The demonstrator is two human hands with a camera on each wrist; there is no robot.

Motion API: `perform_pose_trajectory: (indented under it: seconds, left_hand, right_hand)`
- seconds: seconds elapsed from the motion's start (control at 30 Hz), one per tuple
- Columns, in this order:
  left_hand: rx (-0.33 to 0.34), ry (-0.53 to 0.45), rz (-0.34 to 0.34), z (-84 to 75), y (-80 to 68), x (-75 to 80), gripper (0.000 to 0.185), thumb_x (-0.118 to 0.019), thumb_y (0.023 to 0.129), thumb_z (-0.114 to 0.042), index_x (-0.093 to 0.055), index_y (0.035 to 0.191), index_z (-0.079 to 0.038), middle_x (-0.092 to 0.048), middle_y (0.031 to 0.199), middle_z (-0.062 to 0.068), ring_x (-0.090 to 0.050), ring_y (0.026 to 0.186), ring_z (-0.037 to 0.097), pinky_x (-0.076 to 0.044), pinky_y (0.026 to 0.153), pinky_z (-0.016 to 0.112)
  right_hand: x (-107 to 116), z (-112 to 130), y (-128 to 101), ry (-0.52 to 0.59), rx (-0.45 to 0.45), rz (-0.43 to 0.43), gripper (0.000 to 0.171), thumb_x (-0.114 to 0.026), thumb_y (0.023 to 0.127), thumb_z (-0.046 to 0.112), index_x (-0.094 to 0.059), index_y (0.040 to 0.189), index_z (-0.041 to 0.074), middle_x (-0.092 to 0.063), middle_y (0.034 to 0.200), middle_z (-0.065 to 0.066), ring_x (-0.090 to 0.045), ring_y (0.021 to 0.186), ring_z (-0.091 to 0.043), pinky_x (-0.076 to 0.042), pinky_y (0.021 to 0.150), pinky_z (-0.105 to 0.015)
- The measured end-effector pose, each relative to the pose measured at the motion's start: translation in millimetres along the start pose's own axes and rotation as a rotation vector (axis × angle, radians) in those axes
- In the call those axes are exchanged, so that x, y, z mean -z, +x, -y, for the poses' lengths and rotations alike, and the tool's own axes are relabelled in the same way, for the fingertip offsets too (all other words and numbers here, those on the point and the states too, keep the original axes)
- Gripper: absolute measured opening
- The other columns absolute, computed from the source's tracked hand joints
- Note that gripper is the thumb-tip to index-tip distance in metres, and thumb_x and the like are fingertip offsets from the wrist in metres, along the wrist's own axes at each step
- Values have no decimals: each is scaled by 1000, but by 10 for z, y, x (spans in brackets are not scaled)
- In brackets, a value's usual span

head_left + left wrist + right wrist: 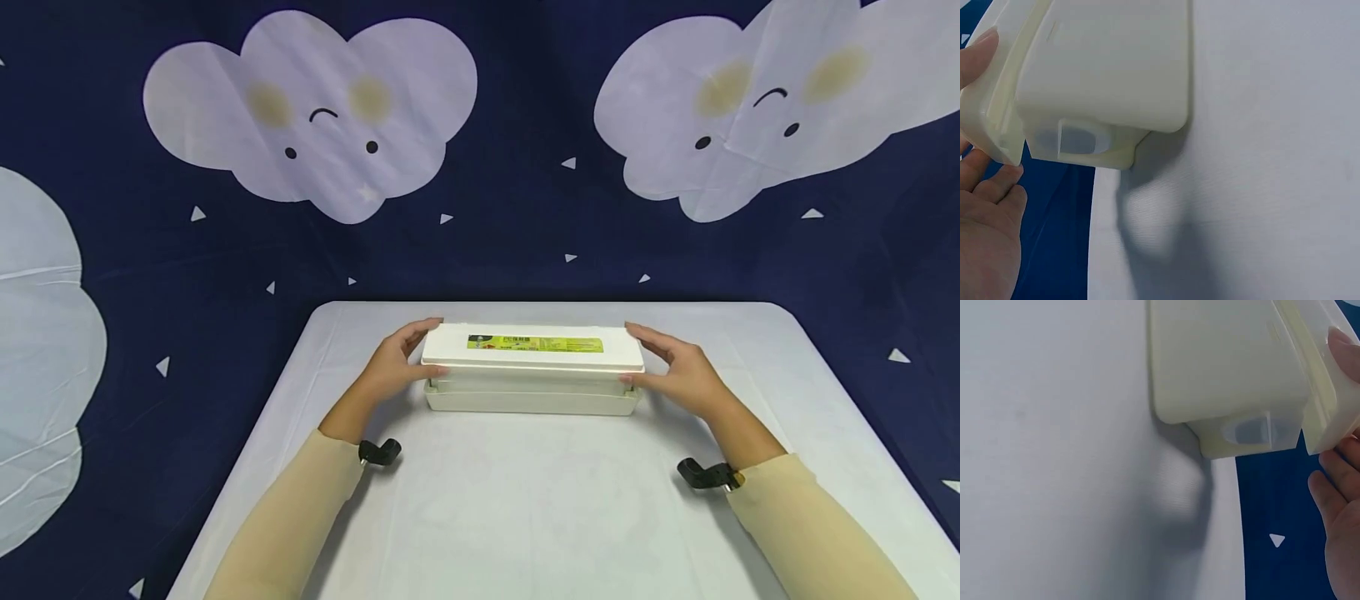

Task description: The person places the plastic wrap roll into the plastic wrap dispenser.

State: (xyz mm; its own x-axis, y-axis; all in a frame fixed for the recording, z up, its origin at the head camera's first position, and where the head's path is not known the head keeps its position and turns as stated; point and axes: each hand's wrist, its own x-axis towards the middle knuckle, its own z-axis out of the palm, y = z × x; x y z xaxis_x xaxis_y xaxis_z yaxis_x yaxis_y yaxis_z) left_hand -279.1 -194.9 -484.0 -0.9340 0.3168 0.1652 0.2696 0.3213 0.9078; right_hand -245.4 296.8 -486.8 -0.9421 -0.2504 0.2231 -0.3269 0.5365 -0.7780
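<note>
A long whitish plastic box [532, 402] stands crosswise towards the back of the table. Its white lid [442, 343] bears a yellow-green printed label [536, 343]. My left hand [388, 367] holds the lid's left end, thumb on the front side and fingers round the end and back. At the other end my right hand [686, 379] grips the lid the same way. Both wrist views show a narrow gap between the lid's edge [979, 119] and the box body [1229, 362] at the ends. An oval recess [1079, 139] marks the box's end. What the box contains is hidden.
A white cloth covers the table [525, 508], whose back edge lies just behind the box. Beyond hangs a dark blue curtain [525, 167] printed with clouds and small triangles. Black wrist-camera mounts [380, 452] stick out from both sleeves.
</note>
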Motion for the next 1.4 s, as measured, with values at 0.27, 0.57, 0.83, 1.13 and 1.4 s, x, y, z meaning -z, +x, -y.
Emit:
perform_pose_trajectory:
  seconds: [0.27,0.57,0.83,1.13,1.4]
  left_hand:
    - [-1,-14,23,35,-202,-22,86,-98,74,-9,-57,150,-14,-51,157,-1,-32,153,21,-25,125,41]
    - [9,-7,8,47,-299,-78,90,-100,73,-12,-57,151,-20,-52,155,-3,-33,152,18,-24,124,38]
    - [-2,79,-26,62,-357,-117,92,-101,70,-15,-57,151,-22,-53,154,-6,-35,150,18,-24,124,39]
    - [16,104,-29,36,-351,-132,93,-100,72,-16,-55,153,-23,-52,155,-7,-35,150,18,-25,124,42]
    - [24,114,-15,51,-342,-129,95,-100,73,-18,-52,155,-26,-49,157,-8,-32,152,18,-24,125,43]
  right_hand:
    - [-88,56,-168,7,68,-21,87,-98,76,17,-57,152,6,-53,155,-11,-46,142,-42,-34,108,-10]
    - [-141,37,-268,39,128,-52,87,-98,72,4,-58,149,2,-54,153,-13,-46,142,-39,-35,111,-14]
    - [-202,141,-328,9,169,-114,87,-97,67,-9,-59,145,-4,-56,150,-19,-48,139,-41,-33,112,-14]
    - [-198,6,-299,64,119,-73,90,-96,72,0,-55,152,4,-51,156,-12,-44,145,-37,-35,113,-17]
    - [-225,-56,-305,93,108,-56,93,-94,74,-3,-50,156,3,-46,159,-16,-41,147,-36,-36,112,-17]
